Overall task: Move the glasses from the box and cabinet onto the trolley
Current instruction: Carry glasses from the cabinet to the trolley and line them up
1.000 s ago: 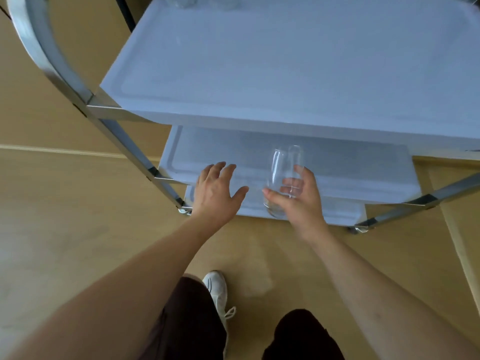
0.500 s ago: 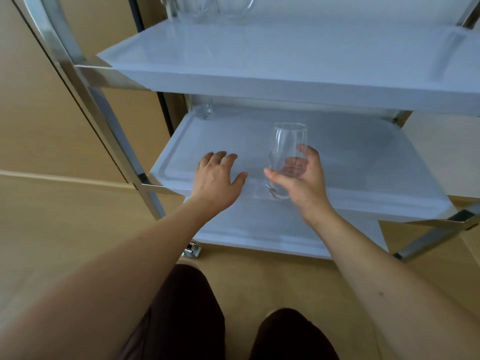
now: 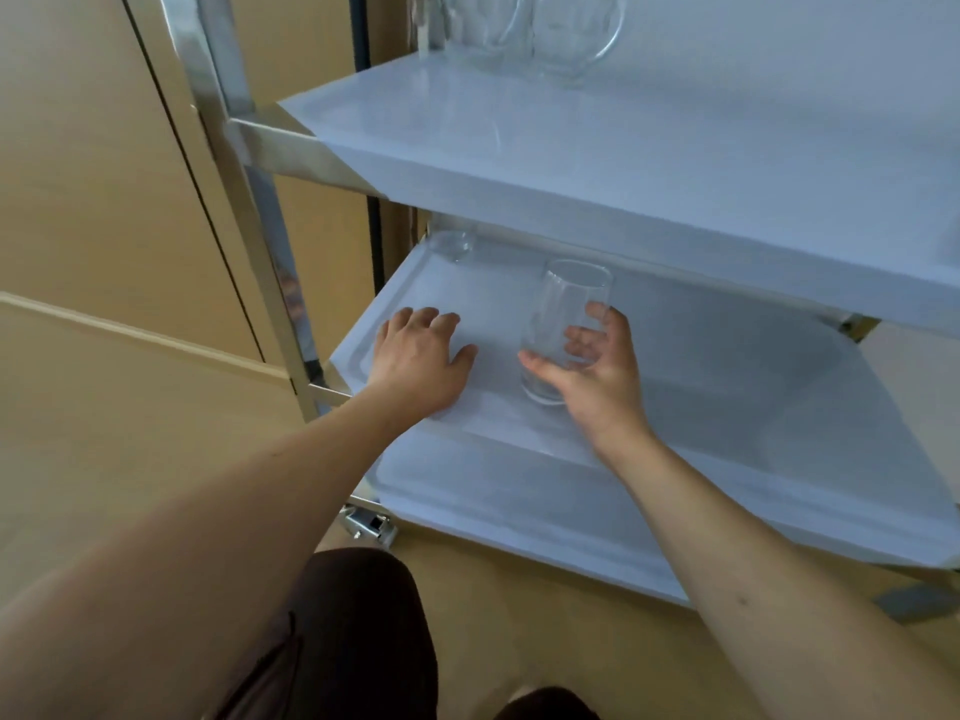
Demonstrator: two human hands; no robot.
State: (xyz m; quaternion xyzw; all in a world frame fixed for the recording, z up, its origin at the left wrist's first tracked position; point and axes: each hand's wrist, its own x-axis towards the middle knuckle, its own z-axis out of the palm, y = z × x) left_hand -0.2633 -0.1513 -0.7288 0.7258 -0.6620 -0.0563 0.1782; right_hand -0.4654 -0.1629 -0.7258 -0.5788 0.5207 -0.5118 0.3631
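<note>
A clear glass (image 3: pixel 566 324) is being held upright over the white middle shelf (image 3: pixel 727 387) of the trolley (image 3: pixel 249 148); another glass (image 3: pixel 451 245) is being kept at its far left corner.

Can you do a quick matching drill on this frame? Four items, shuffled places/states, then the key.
Items:
1. left hand
2. right hand
3. far glass
4. pair of glasses

Places/states:
A. on the top shelf, at the back
B. curled round the held glass
C. back left corner of the middle shelf
D. fingers spread over the middle shelf's front left, holding nothing

Pairs: 1-D, 2-B, 3-C, 4-A
</note>
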